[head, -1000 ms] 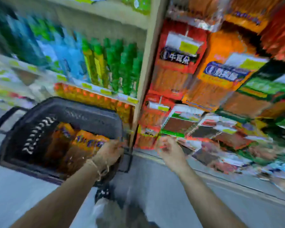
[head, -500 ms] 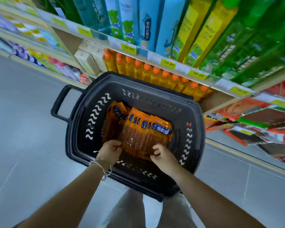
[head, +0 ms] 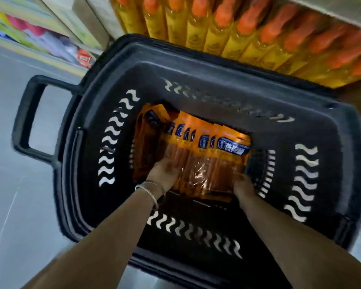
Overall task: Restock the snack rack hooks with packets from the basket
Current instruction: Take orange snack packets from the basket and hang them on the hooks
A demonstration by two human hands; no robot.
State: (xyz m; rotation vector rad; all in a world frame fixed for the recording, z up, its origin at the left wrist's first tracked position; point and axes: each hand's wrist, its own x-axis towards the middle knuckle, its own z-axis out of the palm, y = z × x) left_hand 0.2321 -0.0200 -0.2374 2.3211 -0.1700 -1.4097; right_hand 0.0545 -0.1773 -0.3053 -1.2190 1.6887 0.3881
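Gripping the fanned stack of orange packets (head: 208, 155) from both sides, the left hand (head: 164, 174) and right hand (head: 243, 185) sit deep in the black basket (head: 196, 59). Squeezing evenly should lift them together, tops aligned for the hooks. Grey floor (head: 19, 195) lies beneath; orange-capped bottles (head: 238, 34) stand in a row behind.

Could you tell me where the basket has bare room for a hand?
Bare floor: between the packets and the near wall of the basket, and beside its right wall. Crowded: far left, and where left hand and right hand grip packets.
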